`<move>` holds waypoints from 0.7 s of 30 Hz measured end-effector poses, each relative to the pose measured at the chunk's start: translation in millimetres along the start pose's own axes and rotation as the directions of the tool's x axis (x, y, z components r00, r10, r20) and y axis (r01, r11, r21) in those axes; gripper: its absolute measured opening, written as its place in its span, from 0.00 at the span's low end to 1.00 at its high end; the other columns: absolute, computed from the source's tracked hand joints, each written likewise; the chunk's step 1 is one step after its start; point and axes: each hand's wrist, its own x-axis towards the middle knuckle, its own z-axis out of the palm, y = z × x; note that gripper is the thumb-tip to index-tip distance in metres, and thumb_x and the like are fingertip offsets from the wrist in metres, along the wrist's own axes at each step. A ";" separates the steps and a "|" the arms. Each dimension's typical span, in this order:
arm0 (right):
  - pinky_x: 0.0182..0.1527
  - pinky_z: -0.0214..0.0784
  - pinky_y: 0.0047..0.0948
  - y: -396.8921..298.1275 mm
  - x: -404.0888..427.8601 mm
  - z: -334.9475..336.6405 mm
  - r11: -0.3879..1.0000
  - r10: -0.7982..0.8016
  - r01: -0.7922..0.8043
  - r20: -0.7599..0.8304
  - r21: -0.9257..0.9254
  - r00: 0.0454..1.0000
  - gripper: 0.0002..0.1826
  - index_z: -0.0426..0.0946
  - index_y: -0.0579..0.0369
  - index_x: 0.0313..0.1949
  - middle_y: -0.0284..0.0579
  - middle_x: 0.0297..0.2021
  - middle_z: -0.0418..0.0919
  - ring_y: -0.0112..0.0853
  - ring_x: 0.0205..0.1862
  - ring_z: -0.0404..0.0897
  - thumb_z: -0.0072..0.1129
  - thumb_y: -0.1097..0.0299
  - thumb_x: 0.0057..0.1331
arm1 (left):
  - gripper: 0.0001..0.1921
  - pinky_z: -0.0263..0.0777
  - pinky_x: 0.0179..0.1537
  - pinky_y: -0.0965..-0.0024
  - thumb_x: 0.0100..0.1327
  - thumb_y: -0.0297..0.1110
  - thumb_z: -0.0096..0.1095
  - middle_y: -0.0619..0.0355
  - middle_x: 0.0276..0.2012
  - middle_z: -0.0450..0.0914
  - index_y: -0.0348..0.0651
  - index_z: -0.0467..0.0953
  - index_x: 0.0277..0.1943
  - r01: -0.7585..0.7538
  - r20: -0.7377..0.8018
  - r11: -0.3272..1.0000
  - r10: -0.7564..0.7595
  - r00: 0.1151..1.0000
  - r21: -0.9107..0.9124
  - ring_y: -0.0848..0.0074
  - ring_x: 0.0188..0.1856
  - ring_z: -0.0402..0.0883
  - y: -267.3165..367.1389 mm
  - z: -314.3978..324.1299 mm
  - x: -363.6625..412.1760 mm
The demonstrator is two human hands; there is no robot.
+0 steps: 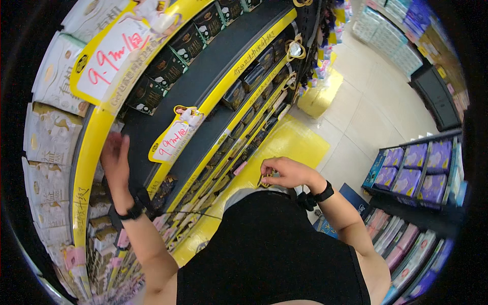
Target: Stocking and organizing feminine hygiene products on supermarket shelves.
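Note:
My left hand (115,162) reaches in at the shelf unit, beside the yellow front strip (84,160) of an upper shelf. Its fingertips are blurred and partly hidden, so any hold there cannot be made out. Close by, on a lower shelf, is a bare black shelf surface (137,133). Dark packets with green edges (152,91) stand in a row farther along. My right hand (288,173) is held in front of my waist with fingers curled. A small thin object (265,182) shows at its fingertips; whether they grip it is unclear.
White packets (55,133) line the upper shelf at the left. Cut-out price signs (173,139) jut from the shelf fronts. Yellow sheeting (293,137) covers the floor along the unit. A rack of purple packages (406,183) stands on my right, by a tiled aisle (362,95).

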 end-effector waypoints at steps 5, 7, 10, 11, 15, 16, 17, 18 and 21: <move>0.42 0.72 0.42 -32.8 -0.6 77.0 0.975 0.221 -0.221 -0.050 0.001 0.974 0.18 0.73 0.58 0.42 0.53 0.36 0.80 0.49 0.39 0.80 0.60 0.55 0.68 | 0.04 0.66 0.35 0.74 0.61 0.23 0.63 0.60 0.29 0.73 0.39 0.73 0.34 -0.252 -0.154 0.867 0.205 0.967 -0.429 0.78 0.32 0.71 22.3 8.6 -87.2; 0.44 0.72 0.44 -46.0 -4.4 113.9 0.979 0.186 -0.192 -0.080 -0.067 0.979 0.18 0.74 0.58 0.44 0.54 0.38 0.80 0.50 0.42 0.80 0.60 0.55 0.67 | 0.06 0.69 0.30 0.71 0.55 0.22 0.67 0.57 0.28 0.75 0.40 0.75 0.31 -0.218 0.090 0.785 0.328 0.940 -0.580 0.74 0.28 0.74 27.8 32.0 -122.4; 0.50 0.72 0.44 -69.6 -17.5 154.9 0.964 0.250 -0.254 -0.048 -0.085 0.967 0.21 0.74 0.60 0.49 0.58 0.42 0.80 0.53 0.47 0.79 0.62 0.55 0.66 | 0.07 0.74 0.35 0.68 0.55 0.26 0.71 0.56 0.29 0.79 0.40 0.78 0.35 -0.072 0.507 0.752 0.508 0.696 -0.655 0.72 0.31 0.80 25.3 65.4 -148.4; 0.50 0.72 0.44 -75.0 -25.5 168.5 0.963 0.255 -0.257 -0.037 -0.076 0.966 0.21 0.74 0.60 0.49 0.58 0.42 0.80 0.53 0.47 0.79 0.62 0.55 0.66 | 0.07 0.75 0.38 0.66 0.57 0.28 0.71 0.55 0.31 0.79 0.40 0.78 0.36 -0.139 0.528 0.734 0.593 0.607 -0.665 0.69 0.32 0.80 24.9 79.5 -159.6; 0.51 0.72 0.43 -102.3 -96.8 202.2 0.855 0.517 -0.517 -0.162 0.047 0.840 0.18 0.76 0.59 0.49 0.57 0.45 0.81 0.52 0.47 0.79 0.63 0.61 0.65 | 0.08 0.74 0.41 0.62 0.61 0.33 0.69 0.53 0.32 0.78 0.39 0.77 0.37 0.184 0.608 0.579 0.747 0.268 -0.794 0.63 0.36 0.80 40.7 107.0 -227.8; 0.51 0.72 0.42 -106.3 -107.7 210.4 0.830 0.554 -0.548 -0.251 0.101 0.794 0.17 0.77 0.58 0.50 0.56 0.46 0.81 0.52 0.47 0.79 0.63 0.63 0.65 | 0.09 0.73 0.41 0.61 0.61 0.34 0.68 0.52 0.33 0.78 0.39 0.76 0.38 0.212 0.546 0.508 0.815 0.195 -0.835 0.62 0.37 0.80 48.9 108.5 -242.0; 0.51 0.72 0.42 -112.2 -118.1 216.7 0.839 0.541 -0.535 -0.262 0.102 0.799 0.17 0.77 0.58 0.50 0.56 0.46 0.81 0.52 0.47 0.79 0.63 0.63 0.65 | 0.10 0.73 0.40 0.61 0.62 0.36 0.67 0.52 0.34 0.78 0.39 0.76 0.38 0.219 0.483 0.454 0.869 0.105 -0.864 0.60 0.38 0.79 55.7 109.6 -248.9; 0.52 0.72 0.42 -122.5 -132.2 222.7 0.784 0.615 -0.610 -0.273 0.114 0.739 0.17 0.77 0.57 0.50 0.56 0.47 0.80 0.52 0.48 0.79 0.62 0.65 0.64 | 0.11 0.72 0.41 0.60 0.62 0.37 0.67 0.52 0.34 0.78 0.39 0.75 0.39 0.157 0.421 0.411 0.906 0.040 -0.898 0.59 0.38 0.79 63.8 110.3 -254.1; 0.53 0.71 0.43 -130.2 -158.3 255.7 0.776 0.620 -0.607 -0.383 0.170 0.685 0.17 0.78 0.55 0.51 0.56 0.50 0.80 0.52 0.50 0.79 0.62 0.66 0.63 | 0.14 0.73 0.45 0.58 0.63 0.39 0.67 0.50 0.39 0.79 0.39 0.75 0.43 0.113 0.332 0.362 0.916 -0.224 -0.925 0.55 0.43 0.79 82.7 109.2 -278.4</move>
